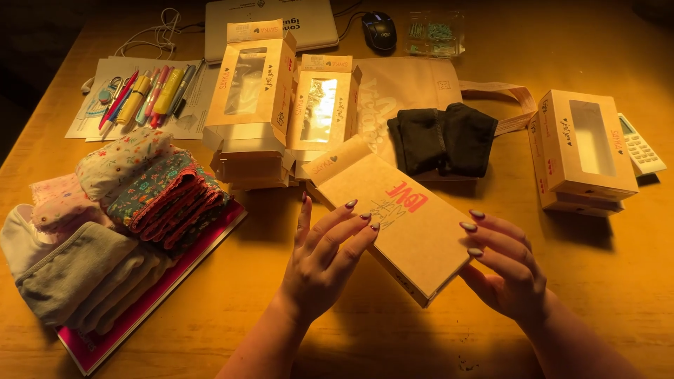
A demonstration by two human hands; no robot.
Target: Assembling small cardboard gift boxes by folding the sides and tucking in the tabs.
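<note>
A flat kraft-brown cardboard box (404,221) with red and dark lettering on its face lies tilted on the wooden table (618,295) between my hands. My left hand (324,261) has its fingers spread, and the fingertips touch the box's left edge. Fingers of my right hand (507,263) curl against the right edge of that box. Neither hand is closed around it. Just beyond the box lies a folded black fabric piece (442,139) on a beige cloth bag (414,88).
Stacked folded floral and plain fabrics (119,224) rest on a pink book at left. Several windowed kraft boxes (249,91) stand behind; another windowed kraft box (583,151) sits at right beside a calculator (640,147). Pens (151,95), a laptop, a mouse (379,29) and a clear container lie at the back.
</note>
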